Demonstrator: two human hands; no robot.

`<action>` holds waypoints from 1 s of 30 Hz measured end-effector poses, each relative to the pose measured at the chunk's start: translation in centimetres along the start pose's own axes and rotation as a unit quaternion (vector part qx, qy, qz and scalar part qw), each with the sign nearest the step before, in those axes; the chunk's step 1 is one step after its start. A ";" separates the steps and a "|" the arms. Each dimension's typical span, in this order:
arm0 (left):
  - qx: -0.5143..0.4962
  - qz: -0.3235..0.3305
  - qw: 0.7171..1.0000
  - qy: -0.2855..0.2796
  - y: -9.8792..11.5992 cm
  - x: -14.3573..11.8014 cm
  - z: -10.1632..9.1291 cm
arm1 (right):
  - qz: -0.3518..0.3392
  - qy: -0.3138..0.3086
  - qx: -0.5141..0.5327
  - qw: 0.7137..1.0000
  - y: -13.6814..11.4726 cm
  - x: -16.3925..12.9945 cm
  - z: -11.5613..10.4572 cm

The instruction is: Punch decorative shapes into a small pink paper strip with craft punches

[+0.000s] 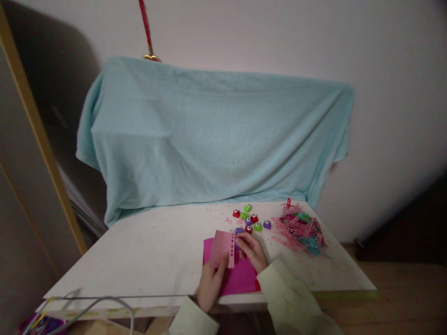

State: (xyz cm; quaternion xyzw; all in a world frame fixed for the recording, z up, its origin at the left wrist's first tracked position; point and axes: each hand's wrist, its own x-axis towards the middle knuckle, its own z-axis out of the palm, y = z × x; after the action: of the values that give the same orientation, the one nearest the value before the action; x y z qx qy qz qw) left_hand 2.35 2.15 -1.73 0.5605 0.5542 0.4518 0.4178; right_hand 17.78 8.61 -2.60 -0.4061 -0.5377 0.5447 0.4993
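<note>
White tabletop [139, 260] bears magenta sheets [242, 279]; above them the left hand [209, 282] pinches a pink sheet [220, 246] low down, its hole-lined edge beside the bent fingers of the right hand [254, 253], whose grip I cannot make out; beyond, pale blue cloth [223, 139] hangs before the wall [394, 93]

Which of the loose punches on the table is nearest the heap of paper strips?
The purple punch at the group's right end; the green punch just left of it comes next, and the others lie farther left.
</note>
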 end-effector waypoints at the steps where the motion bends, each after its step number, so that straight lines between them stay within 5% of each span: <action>1: 0.000 -0.001 1.000 0.002 0.0 0.0 0.0 | 0.001 0.000 0.000 1.000 0.0 0.0 0.0; 6: 0.003 0.002 1.000 0.009 -0.2 0.1 0.1 | -0.014 0.025 -0.015 0.999 0.2 0.1 -0.1; 14: 0.021 0.003 1.000 0.007 0.2 0.1 -0.1 | -0.093 0.200 -0.207 0.953 1.3 0.7 -1.9; 21: 0.011 0.003 1.000 0.005 -0.1 0.1 0.0 | -0.136 0.205 -0.385 0.890 0.8 0.6 -2.4; 30: 0.021 0.003 1.000 0.006 -0.6 0.1 0.1 | -0.188 0.256 -0.419 0.850 0.5 1.4 -4.9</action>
State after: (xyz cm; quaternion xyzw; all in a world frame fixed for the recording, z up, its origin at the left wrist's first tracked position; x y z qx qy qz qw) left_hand 2.26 2.32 -2.36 0.5684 0.5645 0.4444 0.4010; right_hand 22.32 10.93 -3.44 -0.5928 -0.6344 0.0397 0.4945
